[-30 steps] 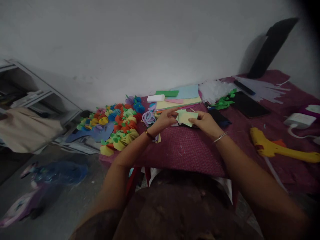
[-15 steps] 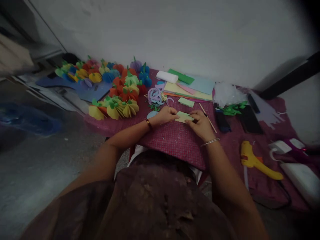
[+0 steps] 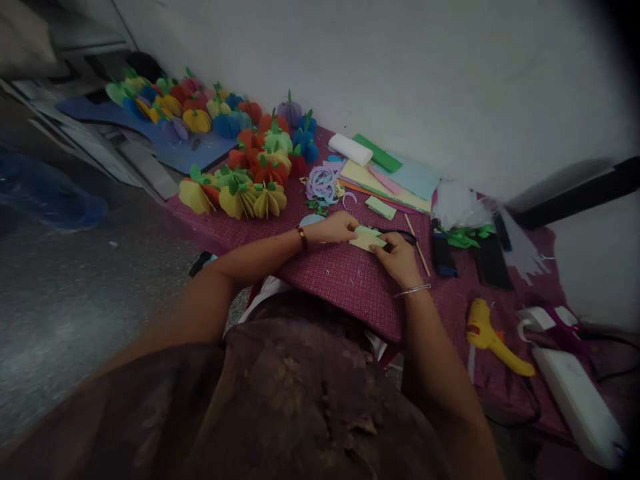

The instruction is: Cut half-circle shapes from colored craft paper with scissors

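My left hand point(image 3: 333, 229) pinches the left edge of a small pale yellow-green paper piece point(image 3: 367, 240) between thumb and fingertips. On the opposite edge, the thumb and fingers of my right hand point(image 3: 400, 260) are closed on the same paper. It is held just above the checked red tablecloth point(image 3: 330, 280). Behind my right hand a black loop point(image 3: 407, 235), perhaps a scissors handle, shows in part. A thin wooden stick point(image 3: 417, 245) lies to its right. Just beyond the held paper rests a light green paper stack point(image 3: 381, 207).
Colourful paper pumpkins point(image 3: 270, 200) crowd the left side. Paper sheets point(image 3: 410, 193), a white roll point(image 3: 351, 149) and curled paper strips point(image 3: 323, 185) lie at the back. To the right are a yellow glue gun point(image 3: 495, 340), green paper leaves point(image 3: 467, 235) and a white power strip point(image 3: 577, 403).
The view has tilted and shifted. Both hands keep hold of the paper, and more of the black loop shows behind my right hand.
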`<action>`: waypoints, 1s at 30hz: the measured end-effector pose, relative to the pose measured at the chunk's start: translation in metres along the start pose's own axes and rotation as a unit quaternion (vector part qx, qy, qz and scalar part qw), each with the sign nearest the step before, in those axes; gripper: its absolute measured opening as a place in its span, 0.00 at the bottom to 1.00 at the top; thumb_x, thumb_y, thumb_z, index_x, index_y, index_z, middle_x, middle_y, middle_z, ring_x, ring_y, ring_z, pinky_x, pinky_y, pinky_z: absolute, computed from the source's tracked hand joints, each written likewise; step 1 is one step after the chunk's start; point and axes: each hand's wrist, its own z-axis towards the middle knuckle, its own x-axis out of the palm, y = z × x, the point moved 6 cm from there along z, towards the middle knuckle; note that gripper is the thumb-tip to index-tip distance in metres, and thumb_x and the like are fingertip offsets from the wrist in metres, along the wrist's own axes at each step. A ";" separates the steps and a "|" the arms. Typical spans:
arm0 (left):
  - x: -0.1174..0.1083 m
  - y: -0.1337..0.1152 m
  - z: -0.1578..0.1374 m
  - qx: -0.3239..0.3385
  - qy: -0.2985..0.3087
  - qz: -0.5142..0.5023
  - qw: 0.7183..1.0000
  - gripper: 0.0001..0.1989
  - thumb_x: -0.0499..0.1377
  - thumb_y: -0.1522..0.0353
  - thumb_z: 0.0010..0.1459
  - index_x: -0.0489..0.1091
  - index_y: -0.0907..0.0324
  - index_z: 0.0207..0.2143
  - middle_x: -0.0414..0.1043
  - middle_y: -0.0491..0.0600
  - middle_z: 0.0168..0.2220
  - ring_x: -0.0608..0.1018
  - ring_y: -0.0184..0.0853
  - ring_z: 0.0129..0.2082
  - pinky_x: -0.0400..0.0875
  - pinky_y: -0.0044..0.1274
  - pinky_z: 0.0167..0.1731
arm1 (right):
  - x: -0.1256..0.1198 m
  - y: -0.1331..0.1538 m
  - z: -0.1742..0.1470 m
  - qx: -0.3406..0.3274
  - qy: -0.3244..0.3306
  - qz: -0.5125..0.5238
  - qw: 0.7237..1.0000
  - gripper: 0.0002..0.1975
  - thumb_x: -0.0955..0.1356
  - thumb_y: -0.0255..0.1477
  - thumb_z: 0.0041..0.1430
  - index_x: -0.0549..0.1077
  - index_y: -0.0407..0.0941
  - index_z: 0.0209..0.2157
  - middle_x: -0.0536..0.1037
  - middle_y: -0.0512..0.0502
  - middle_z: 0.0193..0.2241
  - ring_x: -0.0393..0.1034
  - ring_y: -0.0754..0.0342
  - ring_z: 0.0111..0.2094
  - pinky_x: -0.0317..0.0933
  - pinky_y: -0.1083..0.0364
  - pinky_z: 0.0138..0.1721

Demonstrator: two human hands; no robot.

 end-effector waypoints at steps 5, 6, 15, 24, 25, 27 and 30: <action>0.001 0.000 -0.001 -0.005 0.015 0.026 1.000 0.09 0.57 0.72 0.51 0.63 0.60 0.19 0.58 0.40 0.15 0.61 0.27 0.18 0.50 0.23 0.22 | 0.000 -0.010 -0.001 0.067 -0.025 0.075 0.995 0.13 0.70 0.32 0.48 0.66 0.48 0.37 0.70 0.53 0.26 0.65 0.53 0.25 0.61 0.53 0.30; 0.001 0.001 0.000 0.003 0.015 0.039 0.999 0.08 0.57 0.72 0.50 0.63 0.60 0.19 0.58 0.40 0.16 0.61 0.27 0.18 0.51 0.23 0.23 | 0.000 -0.010 -0.001 0.068 -0.028 0.093 0.993 0.17 0.70 0.32 0.48 0.65 0.47 0.40 0.72 0.52 0.28 0.66 0.52 0.26 0.62 0.53 0.30; 0.006 0.001 0.007 0.087 -0.039 0.147 0.984 0.06 0.57 0.73 0.53 0.73 0.62 0.28 0.69 0.46 0.28 0.70 0.32 0.31 0.62 0.23 0.33 | 0.000 0.004 -0.002 0.039 0.039 -0.004 0.998 0.09 0.69 0.36 0.52 0.73 0.45 0.31 0.76 0.48 0.26 0.67 0.51 0.27 0.59 0.53 0.31; 0.008 0.007 0.009 0.042 -0.020 0.067 0.997 0.11 0.57 0.76 0.48 0.76 0.65 0.35 0.73 0.46 0.28 0.71 0.30 0.28 0.65 0.23 0.31 | 0.006 -0.004 0.001 0.028 0.060 -0.033 0.997 0.11 0.69 0.34 0.52 0.77 0.43 0.36 0.80 0.44 0.31 0.70 0.49 0.29 0.62 0.52 0.34; 0.008 0.008 0.008 0.033 -0.009 0.025 0.999 0.12 0.57 0.76 0.48 0.76 0.66 0.36 0.72 0.45 0.27 0.70 0.29 0.26 0.65 0.22 0.29 | 0.006 -0.005 0.001 0.027 0.058 -0.035 0.997 0.11 0.69 0.34 0.52 0.77 0.43 0.36 0.80 0.44 0.31 0.70 0.49 0.29 0.62 0.52 0.34; 0.007 0.010 0.008 0.007 0.008 -0.055 0.998 0.15 0.55 0.78 0.47 0.75 0.67 0.39 0.72 0.43 0.25 0.70 0.27 0.23 0.64 0.21 0.27 | 0.006 -0.005 0.001 0.021 0.054 -0.042 0.997 0.10 0.68 0.33 0.53 0.78 0.44 0.35 0.80 0.44 0.30 0.71 0.49 0.29 0.63 0.51 0.34; 0.003 0.013 0.008 -0.027 0.014 -0.113 0.993 0.19 0.53 0.80 0.42 0.73 0.66 0.39 0.71 0.43 0.24 0.70 0.27 0.22 0.65 0.20 0.26 | 0.006 -0.005 0.002 0.011 0.051 -0.047 0.998 0.10 0.68 0.32 0.53 0.78 0.44 0.36 0.80 0.44 0.30 0.70 0.49 0.29 0.64 0.51 0.35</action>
